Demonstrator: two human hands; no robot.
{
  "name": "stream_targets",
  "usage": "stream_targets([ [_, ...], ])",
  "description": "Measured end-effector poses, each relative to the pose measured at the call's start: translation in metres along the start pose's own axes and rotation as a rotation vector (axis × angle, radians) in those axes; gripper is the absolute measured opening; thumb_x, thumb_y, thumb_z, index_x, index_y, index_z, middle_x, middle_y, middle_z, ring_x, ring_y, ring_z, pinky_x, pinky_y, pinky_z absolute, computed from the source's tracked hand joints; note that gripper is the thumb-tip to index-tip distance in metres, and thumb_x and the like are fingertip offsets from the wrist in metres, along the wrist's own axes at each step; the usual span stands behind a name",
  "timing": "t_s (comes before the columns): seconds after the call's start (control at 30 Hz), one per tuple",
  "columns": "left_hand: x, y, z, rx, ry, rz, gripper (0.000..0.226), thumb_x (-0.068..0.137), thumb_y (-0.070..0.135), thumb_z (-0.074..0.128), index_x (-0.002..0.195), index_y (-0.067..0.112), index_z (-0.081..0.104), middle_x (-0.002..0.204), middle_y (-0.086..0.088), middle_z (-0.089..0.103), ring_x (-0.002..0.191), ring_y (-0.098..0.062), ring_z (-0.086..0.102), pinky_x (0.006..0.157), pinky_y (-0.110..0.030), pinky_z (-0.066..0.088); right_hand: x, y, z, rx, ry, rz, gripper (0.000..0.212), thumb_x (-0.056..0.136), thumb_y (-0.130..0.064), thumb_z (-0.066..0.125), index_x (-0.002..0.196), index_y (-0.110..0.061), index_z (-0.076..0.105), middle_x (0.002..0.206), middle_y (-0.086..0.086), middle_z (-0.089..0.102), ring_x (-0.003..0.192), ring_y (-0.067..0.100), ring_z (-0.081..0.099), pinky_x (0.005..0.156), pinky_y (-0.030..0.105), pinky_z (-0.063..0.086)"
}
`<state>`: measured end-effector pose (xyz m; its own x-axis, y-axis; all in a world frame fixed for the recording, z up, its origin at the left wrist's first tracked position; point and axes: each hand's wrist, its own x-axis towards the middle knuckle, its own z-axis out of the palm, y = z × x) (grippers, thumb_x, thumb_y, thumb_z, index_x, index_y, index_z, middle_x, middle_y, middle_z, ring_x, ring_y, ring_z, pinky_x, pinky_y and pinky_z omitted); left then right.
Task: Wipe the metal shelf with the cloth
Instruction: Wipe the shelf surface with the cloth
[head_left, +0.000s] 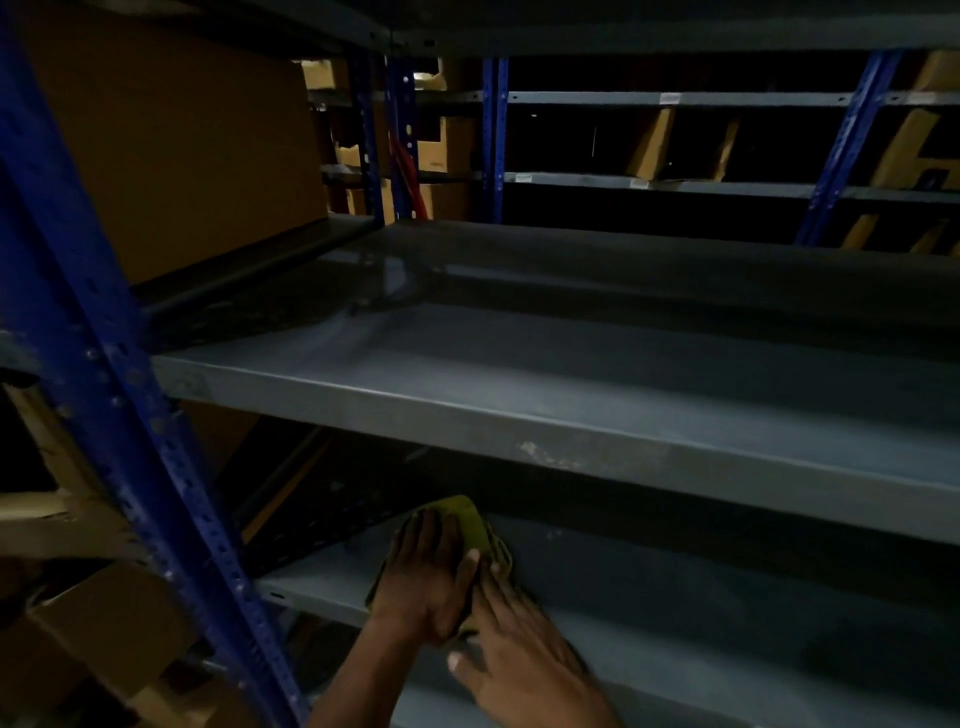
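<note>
A yellow-green cloth (470, 522) lies on the lower grey metal shelf (701, 623), near its left end. My left hand (426, 577) presses flat on the cloth, fingers spread forward and covering most of it. My right hand (519, 654) lies just right of it, palm down, fingertips touching the cloth's right edge and the left hand's thumb. A second grey metal shelf (571, 374) runs above, bare, with a scuffed pale patch on its front lip.
A blue perforated upright (119, 395) slants down the left side close to my left forearm. Cardboard boxes (176, 156) fill the rack to the left and stand on further racks behind. The upper shelf's front edge overhangs the hands.
</note>
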<state>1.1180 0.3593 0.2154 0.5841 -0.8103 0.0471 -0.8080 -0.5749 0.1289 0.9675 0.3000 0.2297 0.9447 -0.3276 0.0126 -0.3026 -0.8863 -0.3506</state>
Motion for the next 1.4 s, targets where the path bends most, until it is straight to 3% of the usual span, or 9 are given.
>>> stream_targets([
  [0.2, -0.01, -0.006, -0.003, 0.158, -0.035, 0.166, 0.065, 0.097, 0.047, 0.01, 0.152, 0.013, 0.015, 0.16, -0.013, 0.008, 0.147, -0.032, 0.001, 0.118, -0.044, 0.001, -0.015, 0.012, -0.002, 0.048, -0.1, -0.063, 0.083, 0.091, -0.06, 0.039, 0.154, -0.023, 0.001, 0.159, -0.013, -0.011, 0.146, 0.004, -0.007, 0.118, 0.024, -0.003],
  [0.37, -0.025, -0.009, -0.004, 0.057, 0.057, 0.104, 0.062, 0.099, 0.044, 0.015, 0.153, 0.014, 0.013, 0.16, -0.012, 0.01, 0.147, -0.026, 0.005, 0.119, -0.034, 0.001, -0.047, 0.047, -0.01, -0.101, -0.076, -0.094, 0.076, 0.092, -0.062, 0.032, 0.153, -0.03, 0.001, 0.157, -0.02, -0.014, 0.139, -0.007, -0.02, 0.109, 0.018, -0.022],
  [0.5, -0.019, -0.006, -0.007, 0.067, 0.068, 0.104, 0.06, 0.1, 0.041, 0.019, 0.153, 0.012, 0.013, 0.16, -0.011, 0.01, 0.147, -0.024, 0.005, 0.119, -0.033, 0.003, -0.094, 0.092, -0.025, -0.231, 0.096, 0.004, 0.064, 0.089, -0.06, 0.031, 0.138, -0.022, 0.049, 0.154, -0.009, 0.034, 0.141, 0.004, 0.021, 0.113, 0.022, 0.0],
  [0.6, -0.015, -0.004, -0.009, 0.057, 0.039, 0.105, 0.059, 0.101, 0.038, 0.024, 0.152, 0.011, 0.013, 0.16, -0.012, 0.009, 0.147, -0.025, 0.005, 0.119, -0.033, 0.003, -0.117, 0.119, -0.011, -0.367, 0.227, -0.058, 0.067, 0.094, -0.052, 0.011, 0.152, -0.018, 0.013, 0.162, -0.002, -0.001, 0.148, 0.011, -0.001, 0.116, 0.029, 0.001],
  [0.67, -0.012, -0.001, -0.009, 0.073, 0.038, 0.085, 0.06, 0.099, 0.038, 0.021, 0.153, 0.011, 0.013, 0.16, -0.012, 0.009, 0.147, -0.025, 0.006, 0.119, -0.033, 0.003, -0.123, 0.133, 0.0, -0.532, 0.359, -0.055, 0.064, 0.096, -0.039, 0.008, 0.153, -0.011, 0.004, 0.161, 0.001, 0.0, 0.148, 0.017, 0.002, 0.117, 0.032, 0.003],
  [0.87, -0.011, 0.006, -0.007, 0.116, 0.001, 0.043, 0.065, 0.095, 0.044, 0.007, 0.153, 0.015, 0.009, 0.161, -0.008, 0.006, 0.147, -0.021, 0.006, 0.119, -0.031, 0.003, -0.125, 0.136, 0.006, -0.669, 0.344, 0.025, 0.047, 0.1, -0.024, 0.012, 0.144, -0.013, 0.026, 0.116, -0.004, 0.07, 0.11, 0.012, 0.063, 0.107, 0.034, 0.017],
  [1.13, -0.012, 0.027, -0.014, 0.084, -0.067, -0.144, 0.061, 0.096, 0.045, 0.029, 0.152, 0.024, 0.016, 0.16, -0.002, 0.013, 0.146, -0.022, 0.009, 0.118, -0.043, 0.004, -0.127, 0.141, 0.019, -0.825, 0.49, -0.045, 0.048, 0.098, -0.029, 0.016, 0.136, -0.009, 0.038, 0.124, 0.0, 0.066, 0.128, 0.024, 0.045, 0.115, 0.04, 0.011],
  [1.23, -0.014, 0.022, -0.001, 0.035, -0.017, -0.154, 0.061, 0.098, 0.053, 0.021, 0.153, 0.027, 0.013, 0.162, 0.0, 0.008, 0.147, -0.019, 0.006, 0.118, -0.041, 0.004, -0.123, 0.145, 0.015, -0.76, 0.422, -0.047, 0.047, 0.1, -0.031, 0.012, 0.138, -0.01, 0.029, 0.12, -0.001, 0.069, 0.112, 0.014, 0.063, 0.115, 0.041, 0.008],
  [1.4, -0.002, 0.013, 0.004, 0.066, 0.065, -0.028, 0.093, 0.079, 0.07, -0.014, 0.152, 0.024, 0.022, 0.16, -0.005, 0.016, 0.146, -0.027, 0.016, 0.116, -0.047, 0.013, -0.122, 0.138, 0.005, -0.643, 0.323, -0.001, 0.044, 0.101, -0.024, 0.013, 0.129, -0.015, 0.046, 0.112, -0.006, 0.071, 0.101, 0.008, 0.068, 0.099, 0.031, 0.031],
])
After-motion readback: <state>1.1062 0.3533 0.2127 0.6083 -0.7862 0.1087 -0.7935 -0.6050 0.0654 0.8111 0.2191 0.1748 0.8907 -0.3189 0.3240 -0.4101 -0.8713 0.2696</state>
